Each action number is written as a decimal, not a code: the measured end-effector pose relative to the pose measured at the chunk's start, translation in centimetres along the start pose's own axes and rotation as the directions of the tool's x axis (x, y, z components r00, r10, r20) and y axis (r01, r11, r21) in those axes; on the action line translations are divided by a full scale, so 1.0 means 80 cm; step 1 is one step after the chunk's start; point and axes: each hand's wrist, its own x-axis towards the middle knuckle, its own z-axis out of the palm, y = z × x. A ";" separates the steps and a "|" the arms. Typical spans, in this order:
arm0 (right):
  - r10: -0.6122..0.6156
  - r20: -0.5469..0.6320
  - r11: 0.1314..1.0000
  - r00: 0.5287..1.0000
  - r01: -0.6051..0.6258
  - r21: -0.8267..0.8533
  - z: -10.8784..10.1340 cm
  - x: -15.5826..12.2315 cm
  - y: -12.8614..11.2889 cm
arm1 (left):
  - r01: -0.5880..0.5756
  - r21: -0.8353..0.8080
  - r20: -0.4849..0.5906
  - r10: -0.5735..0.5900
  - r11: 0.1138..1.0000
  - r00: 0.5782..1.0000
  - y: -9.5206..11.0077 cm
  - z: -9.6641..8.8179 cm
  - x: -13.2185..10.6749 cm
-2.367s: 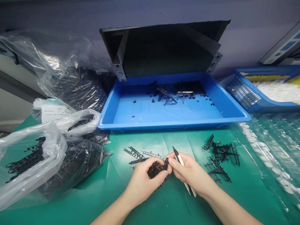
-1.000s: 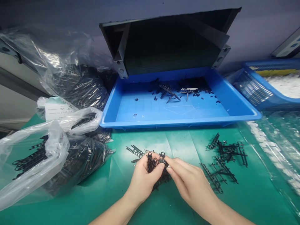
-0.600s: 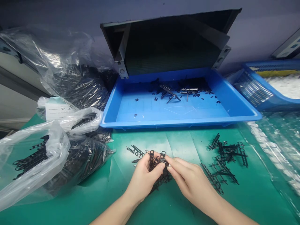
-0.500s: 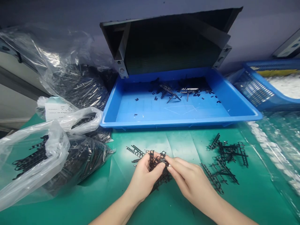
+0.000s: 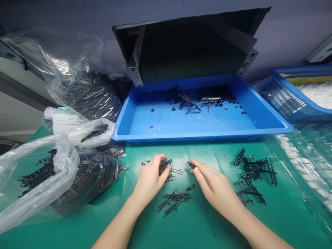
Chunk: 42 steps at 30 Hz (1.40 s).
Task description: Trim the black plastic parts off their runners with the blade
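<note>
In the upper middle of the frame a shallow blue plastic tray lies on the green mat, and a few small black scraps are scattered near its far wall. Behind it a black ribbed panel leans back against the grey wall. At the left, clear plastic bags full of black strips are heaped, and one bag reaches almost to the left forearm. At the right edge sits a blue mesh basket with white pieces, and below it a loose pile of black plastic frames lies on the mat.

The left hand is closed on a small bunch of black ring-ended plastic strips, pressed low on the mat in the lower centre. The right hand pinches a slim dark-tipped tool, whose tip points to the left, toward the bunch. Between the two hands a second cluster of black ladder-like strips lies flat, its long axis going from lower left to upper right.
</note>
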 end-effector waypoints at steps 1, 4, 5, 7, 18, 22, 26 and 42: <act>0.005 0.000 1.000 1.000 -0.005 -0.001 0.000 0.001 0.000 | -0.068 0.088 0.046 0.064 0.994 0.997 -0.001 0.003 0.002; 0.015 0.014 1.000 1.000 -0.015 0.001 0.001 0.001 0.000 | -0.199 0.297 0.177 0.151 0.934 0.973 0.005 0.008 0.006; 0.018 0.025 1.000 1.000 -0.018 0.004 0.002 0.001 -0.001 | -0.215 0.340 0.199 0.154 0.915 0.968 0.007 0.009 0.007; 0.024 0.041 1.000 0.999 -0.025 0.014 0.003 0.001 -0.002 | -0.211 0.337 0.177 0.158 0.918 0.971 0.010 0.008 0.006; -0.122 0.013 0.977 0.992 0.118 0.177 0.006 -0.012 -0.016 | 0.267 -0.741 0.215 -0.158 0.616 0.964 0.026 0.005 -0.011; -0.149 0.013 0.975 0.989 0.145 0.167 0.007 -0.014 -0.016 | 0.358 -0.851 0.320 -0.161 0.384 0.934 0.029 0.007 -0.016; -0.158 0.035 0.975 0.987 0.151 0.161 0.005 -0.013 -0.015 | 0.356 -0.869 0.321 -0.156 0.343 0.934 0.032 0.007 -0.017; -0.171 0.057 0.974 0.984 0.161 0.158 0.000 -0.015 -0.017 | 0.353 -0.863 0.302 -0.190 0.363 0.934 0.039 0.011 -0.022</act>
